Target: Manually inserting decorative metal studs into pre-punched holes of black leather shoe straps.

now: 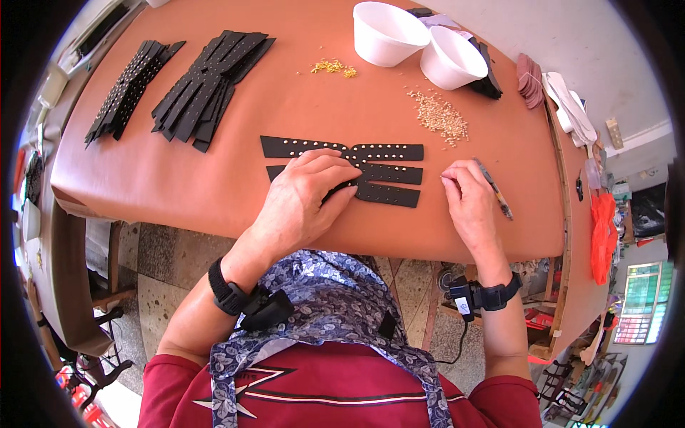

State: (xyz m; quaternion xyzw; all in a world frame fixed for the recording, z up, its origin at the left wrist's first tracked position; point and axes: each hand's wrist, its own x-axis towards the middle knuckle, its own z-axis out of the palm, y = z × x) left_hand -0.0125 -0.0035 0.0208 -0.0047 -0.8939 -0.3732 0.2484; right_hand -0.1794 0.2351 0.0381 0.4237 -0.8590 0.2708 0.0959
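Black cut pieces with long arms and rows of pale studs or small holes lie one below another at the table's near middle. The uppermost piece [389, 152] carries two rows of shiny studs. My left hand [307, 187] reaches across the pieces, its thumb and fingers closed about the waist of the middle black piece [392, 173]; part of them is hidden beneath it. Below lies a black piece [389, 194] with small marks. Right of them, my right hand [469, 196] pinches thumb against forefinger; whatever is between them is too small to see. A pen [494, 189] lies along its outer side.
Loose pale-gold studs [441, 118] are spread beyond my right hand, with yellow bits [333, 68] farther left. Two white tubs, a larger one [389, 34] and a smaller one [452, 60], stand at the back. Stacked black strips [207, 85] and a narrower stack [128, 89] occupy the left.
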